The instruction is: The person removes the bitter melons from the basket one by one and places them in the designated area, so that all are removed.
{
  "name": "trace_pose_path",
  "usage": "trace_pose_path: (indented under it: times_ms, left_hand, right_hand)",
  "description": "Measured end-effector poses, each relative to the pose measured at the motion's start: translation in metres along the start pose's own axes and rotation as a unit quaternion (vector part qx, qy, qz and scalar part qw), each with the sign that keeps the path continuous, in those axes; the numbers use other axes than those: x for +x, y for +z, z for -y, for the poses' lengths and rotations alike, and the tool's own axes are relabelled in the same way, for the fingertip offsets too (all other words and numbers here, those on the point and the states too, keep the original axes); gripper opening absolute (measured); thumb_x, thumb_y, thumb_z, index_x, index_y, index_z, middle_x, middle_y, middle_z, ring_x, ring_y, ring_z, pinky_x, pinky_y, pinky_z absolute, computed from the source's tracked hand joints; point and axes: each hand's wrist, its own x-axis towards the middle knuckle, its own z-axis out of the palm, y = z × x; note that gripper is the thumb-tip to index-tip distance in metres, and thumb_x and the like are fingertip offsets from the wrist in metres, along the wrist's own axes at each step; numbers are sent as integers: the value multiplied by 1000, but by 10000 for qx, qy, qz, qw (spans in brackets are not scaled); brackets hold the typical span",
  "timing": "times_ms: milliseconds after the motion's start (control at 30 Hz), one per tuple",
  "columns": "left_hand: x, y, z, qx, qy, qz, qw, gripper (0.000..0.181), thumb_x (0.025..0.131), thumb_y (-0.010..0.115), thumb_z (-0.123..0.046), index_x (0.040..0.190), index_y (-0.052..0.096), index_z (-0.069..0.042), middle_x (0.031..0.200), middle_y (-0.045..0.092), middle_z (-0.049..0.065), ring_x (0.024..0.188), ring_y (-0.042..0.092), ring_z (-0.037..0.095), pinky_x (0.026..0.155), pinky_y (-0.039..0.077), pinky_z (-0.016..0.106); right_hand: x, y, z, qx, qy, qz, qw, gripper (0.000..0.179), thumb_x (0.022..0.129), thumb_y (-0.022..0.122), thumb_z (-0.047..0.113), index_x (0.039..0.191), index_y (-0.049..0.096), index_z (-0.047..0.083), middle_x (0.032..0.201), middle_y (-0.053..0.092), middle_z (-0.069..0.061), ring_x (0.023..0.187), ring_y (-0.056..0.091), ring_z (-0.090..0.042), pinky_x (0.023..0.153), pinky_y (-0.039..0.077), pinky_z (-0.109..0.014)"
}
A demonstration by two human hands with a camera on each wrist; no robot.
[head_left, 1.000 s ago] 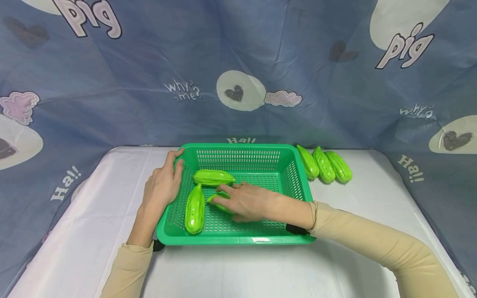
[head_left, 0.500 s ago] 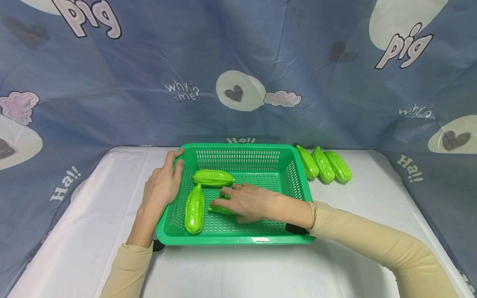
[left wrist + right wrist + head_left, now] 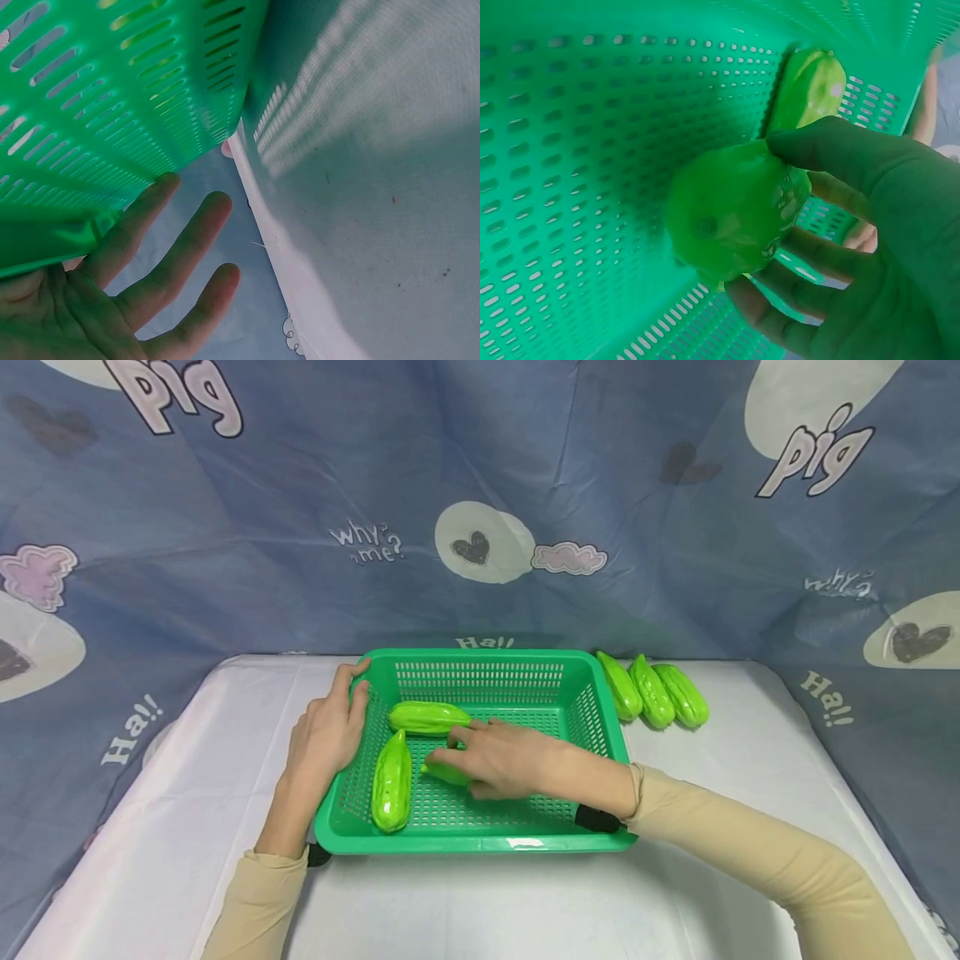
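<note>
My right hand (image 3: 513, 762) reaches into a green plastic basket (image 3: 465, 843) and grips a bright green bitter melon (image 3: 447, 774). In the right wrist view, the thumb lies on one side of this bitter melon (image 3: 727, 217) and the fingers on the other. Two more bitter melons lie in the basket: one crosswise (image 3: 427, 718) toward the back, one lengthwise (image 3: 392, 783) at the left. My left hand (image 3: 327, 735) holds the basket's left rim, thumb inside; in the left wrist view its fingers (image 3: 187, 247) extend along the outer wall.
Three bitter melons (image 3: 652, 693) lie side by side on the white-covered table (image 3: 480, 910), just right of the basket. A blue printed cloth (image 3: 300, 593) rises behind the table's back edge. The basket's perforated walls surround the right hand.
My right hand has shifted slightly, with its bitter melon turning a little and moving slightly right. The left hand, basket and other bitter melons stay in place.
</note>
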Motion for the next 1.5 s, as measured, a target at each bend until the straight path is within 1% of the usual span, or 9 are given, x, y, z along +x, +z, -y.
trace_pose_path:
  times_ms: [267,433,567,733,900,1100,1200,1333,1500]
  left_hand:
    - [1,0,-1,11,17,-11,10000,51,119,30,-44,167,37,-29,76,72,25,47,53,27,42,40,39]
    - [0,0,0,27,16,-15,10000,51,119,30,-44,167,38,-27,80,73,27,48,54,28,42,40,39]
    - [0,0,0,29,20,-17,10000,51,119,30,-43,166,38,-27,86,74,30,49,56,28,42,41,39]
    - [0,1,0,13,-12,30,10000,51,119,30,-43,167,37,-28,79,73,27,47,53,27,42,40,39]
    - [0,0,0,16,-6,-1,10000,51,119,30,-44,166,38,-28,82,74,28,49,55,28,42,41,39]
    - [-1,0,0,50,-10,-3,10000,51,119,29,-45,167,38,-28,82,74,28,50,56,28,43,41,39]
    - [-1,0,0,67,-24,2,10000,52,119,29,-45,167,38,-28,89,75,31,52,58,29,43,41,39]
    - [-1,-1,0,84,-24,0,10000,51,119,29,-45,166,38,-28,94,75,33,54,59,30,44,41,39]
    - [-2,-1,0,57,-19,5,10000,51,119,29,-44,166,38,-28,90,75,32,53,59,30,44,41,39]
  right_hand:
    - [-6,-7,-5,168,20,-229,9996,68,103,74,31,163,43,32,153,58,-4,133,64,-31,109,57,-51]
    - [-10,-11,-8,299,30,-433,9986,66,103,74,28,162,45,32,150,59,-3,128,66,-28,107,58,-53]
    - [-15,-14,-10,353,131,-545,9978,65,103,73,26,161,46,34,149,59,-2,127,66,-28,109,57,-56]
    - [-23,-18,-13,278,237,-782,9963,64,103,74,27,161,47,35,145,61,-1,122,67,-25,104,59,-50]
    - [-31,-22,-17,107,338,-1113,9932,63,102,77,30,158,49,33,142,63,-2,117,67,-25,98,60,-46]
    - [-40,-27,-22,75,451,-1359,9897,64,101,78,29,158,50,32,145,63,-3,128,66,-26,100,59,-47]
    - [-44,-29,-23,142,517,-1402,9887,65,101,78,29,159,49,33,147,62,-2,132,65,-26,101,59,-49]
    - [-50,-32,-25,233,539,-1509,9868,64,101,78,27,158,50,33,145,63,-3,131,65,-25,101,58,-48]
    - [-58,-36,-28,465,662,-1603,9837,65,101,78,24,158,50,33,144,64,-2,126,67,-24,101,57,-50]
